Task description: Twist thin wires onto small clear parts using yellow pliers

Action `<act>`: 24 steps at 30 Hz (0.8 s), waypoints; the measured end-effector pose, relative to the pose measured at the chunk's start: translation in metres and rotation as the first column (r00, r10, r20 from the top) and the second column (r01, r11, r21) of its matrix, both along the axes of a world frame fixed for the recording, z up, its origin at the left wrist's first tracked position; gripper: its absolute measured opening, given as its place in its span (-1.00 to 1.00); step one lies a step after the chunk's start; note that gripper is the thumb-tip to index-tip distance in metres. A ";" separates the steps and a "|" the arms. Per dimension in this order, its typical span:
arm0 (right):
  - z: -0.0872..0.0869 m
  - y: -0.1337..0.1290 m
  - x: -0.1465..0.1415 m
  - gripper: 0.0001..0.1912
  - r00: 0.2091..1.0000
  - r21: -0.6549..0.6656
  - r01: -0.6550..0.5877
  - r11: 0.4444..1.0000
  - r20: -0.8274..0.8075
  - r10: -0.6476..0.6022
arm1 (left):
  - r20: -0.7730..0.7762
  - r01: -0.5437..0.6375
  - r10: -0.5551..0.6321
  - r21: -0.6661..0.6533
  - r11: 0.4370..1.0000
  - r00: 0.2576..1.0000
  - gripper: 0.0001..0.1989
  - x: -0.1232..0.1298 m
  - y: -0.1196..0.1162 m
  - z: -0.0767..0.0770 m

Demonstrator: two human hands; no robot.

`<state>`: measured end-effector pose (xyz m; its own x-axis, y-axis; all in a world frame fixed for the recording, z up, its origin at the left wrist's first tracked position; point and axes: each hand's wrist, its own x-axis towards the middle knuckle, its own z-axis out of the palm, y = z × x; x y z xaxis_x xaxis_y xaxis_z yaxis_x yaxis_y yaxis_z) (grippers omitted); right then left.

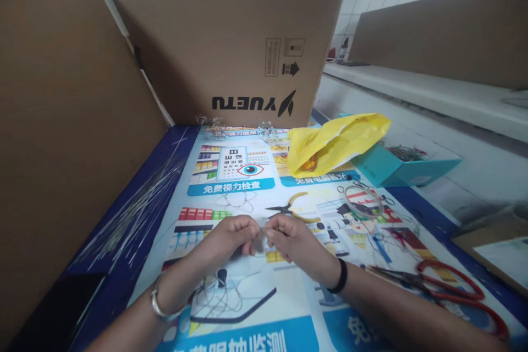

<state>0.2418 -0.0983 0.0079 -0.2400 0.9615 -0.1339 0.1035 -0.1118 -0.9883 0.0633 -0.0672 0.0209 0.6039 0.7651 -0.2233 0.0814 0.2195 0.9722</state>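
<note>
My left hand (231, 237) and my right hand (301, 243) meet over the middle of the printed sheet, fingertips nearly touching. Both are closed in a pinch on a thin wire (262, 229), of which only a short bit shows between the fingers; the rest is hidden or too fine to follow. Just beyond my right hand lie yellow-handled pliers (287, 209), jaws pointing left. Loops of thin wire (220, 300) rest near my left wrist, and another loose wire loop (237, 199) lies farther up the sheet.
Straight wires (132, 212) lie in a bundle at left. Red-handled scissors (454, 280) sit by my right forearm. Beyond are a wire coil (363, 202), a yellow bag (340, 140) and a teal box (396, 168) holding metal pieces. Cardboard panels (231, 38) stand behind and left.
</note>
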 end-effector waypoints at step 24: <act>-0.003 0.000 0.001 -0.71 0.998 -0.025 -0.061 0.998 -0.006 0.060 | 0.184 -0.119 0.168 -0.253 0.960 0.968 -0.76 -0.002 0.003 0.007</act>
<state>0.2424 -0.0986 0.0047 -0.2983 0.9415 -0.1568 0.1059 -0.1306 -0.9858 0.0609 -0.0639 0.0283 0.5427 0.7866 -0.2944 -0.1602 0.4411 0.8830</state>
